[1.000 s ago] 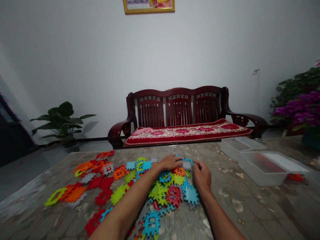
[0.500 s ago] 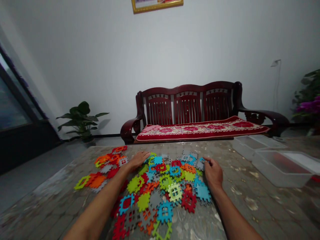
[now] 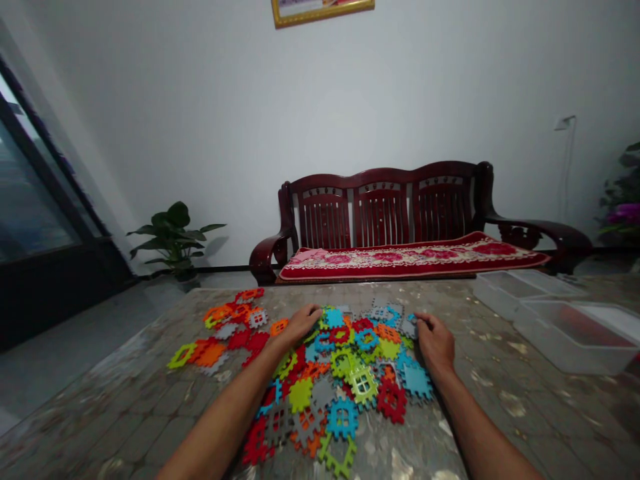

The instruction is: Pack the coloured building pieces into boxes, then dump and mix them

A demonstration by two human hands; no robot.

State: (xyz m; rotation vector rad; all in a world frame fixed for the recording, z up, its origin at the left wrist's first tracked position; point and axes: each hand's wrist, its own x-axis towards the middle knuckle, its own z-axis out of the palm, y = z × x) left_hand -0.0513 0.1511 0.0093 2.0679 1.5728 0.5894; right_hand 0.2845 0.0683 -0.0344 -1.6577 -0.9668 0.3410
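Interlocking puzzle tiles with toothed edges, in blue, lime green, red, orange and grey, lie in a heap on the table between my hands. My left hand (image 3: 304, 323) rests against the heap's far left edge, beside a light blue tile (image 3: 333, 318), holding nothing I can see. At the heap's right edge, my right hand (image 3: 437, 340) touches the tiles near a grey tile (image 3: 409, 327), its fingers slightly bent and apart. A lime window tile (image 3: 363, 385) lies on top in the middle. My left forearm covers part of the heap's left side.
A second cluster of tiles, with an orange tile (image 3: 211, 355), lies to the left. Clear plastic boxes (image 3: 555, 357) stand on the right of the patterned table (image 3: 400, 447). Beyond are a dark red wooden bench (image 3: 380, 213) and a potted plant (image 3: 173, 233).
My left hand has moved right along the heap, pressing its left side inward and leaving an orange tile visible behind. My right hand stays at the heap's right edge. The view has shifted slightly.
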